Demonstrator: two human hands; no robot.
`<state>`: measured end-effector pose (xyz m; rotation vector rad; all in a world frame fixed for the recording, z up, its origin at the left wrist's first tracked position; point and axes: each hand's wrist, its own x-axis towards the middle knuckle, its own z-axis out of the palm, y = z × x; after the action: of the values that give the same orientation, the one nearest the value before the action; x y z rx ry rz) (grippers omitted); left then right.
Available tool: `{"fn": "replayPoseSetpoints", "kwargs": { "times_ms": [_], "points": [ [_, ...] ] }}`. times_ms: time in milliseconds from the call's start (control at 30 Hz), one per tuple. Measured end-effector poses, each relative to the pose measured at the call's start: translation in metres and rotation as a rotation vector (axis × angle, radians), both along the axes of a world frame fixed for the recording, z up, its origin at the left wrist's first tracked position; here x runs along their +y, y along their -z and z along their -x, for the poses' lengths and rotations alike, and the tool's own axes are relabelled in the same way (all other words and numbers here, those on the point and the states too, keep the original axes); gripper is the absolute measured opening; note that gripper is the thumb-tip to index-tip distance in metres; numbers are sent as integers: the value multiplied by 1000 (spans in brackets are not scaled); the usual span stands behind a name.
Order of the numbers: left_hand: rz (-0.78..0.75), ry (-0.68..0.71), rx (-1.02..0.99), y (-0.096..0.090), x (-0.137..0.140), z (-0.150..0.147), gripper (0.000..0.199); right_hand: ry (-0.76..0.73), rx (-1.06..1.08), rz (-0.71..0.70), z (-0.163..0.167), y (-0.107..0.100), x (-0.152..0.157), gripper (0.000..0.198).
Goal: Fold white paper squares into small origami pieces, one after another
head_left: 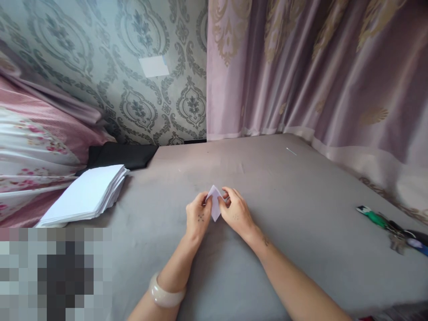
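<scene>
Folded paper pinched between left hand and right hand

A small white folded paper piece, creased into a pointed, roughly diamond-like shape with one tip upward and one downward, sits pinched between both hands just above the grey surface.

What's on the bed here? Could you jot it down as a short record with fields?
Left hand: pinches folded paper
Right hand: pinches the same paper
Surface: grey sheet
Far left: paper stack, black cloth behind it
Right edge: keys with green tag
Left wrist: pale bangle
Behind: curtain, patterned wall
</scene>
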<state>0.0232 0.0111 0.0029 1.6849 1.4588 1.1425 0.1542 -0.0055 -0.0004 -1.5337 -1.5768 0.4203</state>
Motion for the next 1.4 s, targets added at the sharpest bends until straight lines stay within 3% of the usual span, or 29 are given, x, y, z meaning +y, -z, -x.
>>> {"fn": "replayPoseSetpoints", "kwargs": {
  "times_ms": [167, 300, 633, 867, 1000, 1200, 1300, 1400],
  "points": [
    [142, 0, -257, 11, 12, 3, 21, -25, 86, 141, -9, 8, 7, 27],
    [313, 63, -434, 15, 14, -1, 32, -56, 204, 164, -7, 9, 9, 26],
    [520, 75, -730, 3, 16, 3, 35, -145, 305, 171, -13, 11, 14, 31],
    [627, 160, -833, -5, 14, 8, 44, -288, 108, 41, -17, -4, 6, 51],
    [640, 253, -859, -8, 16, 13, 41, -374, -5, 82, -20, -7, 3, 63],
    [717, 472, -937, -12, 21, 26, 43, -355, -84, 131, -20, -4, 4, 67],
    [771, 430, -966, -10, 23, 28, 36, -332, -132, 140, -17, -3, 2, 67],
    [750, 270, -866, -4, 23, 23, 28, -346, -164, 152, -15, -4, -2, 67]
  ]
}}
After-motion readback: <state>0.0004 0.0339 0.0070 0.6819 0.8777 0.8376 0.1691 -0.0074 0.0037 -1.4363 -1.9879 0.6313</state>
